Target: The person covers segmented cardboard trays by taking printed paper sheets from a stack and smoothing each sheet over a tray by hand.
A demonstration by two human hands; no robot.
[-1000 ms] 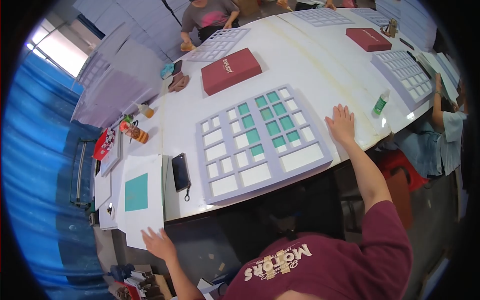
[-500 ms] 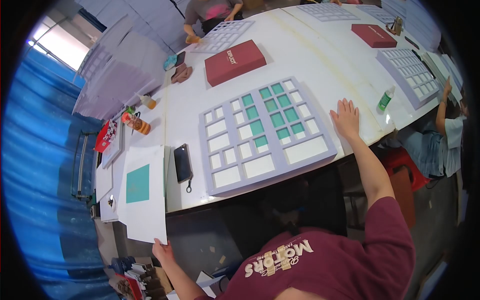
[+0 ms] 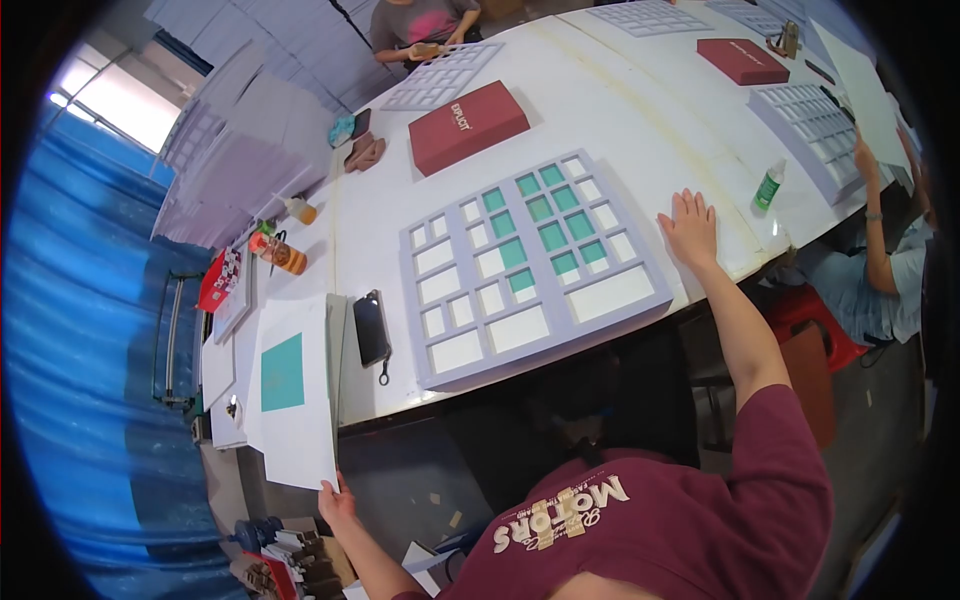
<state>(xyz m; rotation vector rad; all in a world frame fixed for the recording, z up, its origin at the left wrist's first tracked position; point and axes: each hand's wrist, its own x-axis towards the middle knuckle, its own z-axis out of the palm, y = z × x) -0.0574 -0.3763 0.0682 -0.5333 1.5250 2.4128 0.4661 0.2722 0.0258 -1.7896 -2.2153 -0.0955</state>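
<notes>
My left hand (image 3: pixel 338 502) pinches the near corner of a white sheet (image 3: pixel 310 440) that overhangs the table edge. A green rectangle (image 3: pixel 283 372) shows on that sheet, which rests on other white sheets. My right hand (image 3: pixel 690 230) lies flat on the table (image 3: pixel 620 130), fingers spread, holding nothing. Between my hands sits a lavender compartment tray (image 3: pixel 478 348) with cells of several sizes. Several of its cells show green pieces (image 3: pixel 552 236); the others have white bottoms. My right hand is just right of the tray, apart from it.
A phone (image 3: pixel 371 330) lies left of the tray, a dark red box (image 3: pixel 468 126) beyond it. A green bottle (image 3: pixel 769 187) stands to the right, an orange drink bottle (image 3: pixel 278 254) to the left. Co-workers sit at the far side and right, near other trays (image 3: pixel 808 130).
The held sheet and my left hand appear slightly further right. At right, a co-worker has raised a pale sheet. The far person's hand has drawn back from the tray there. My right hand stays put.
</notes>
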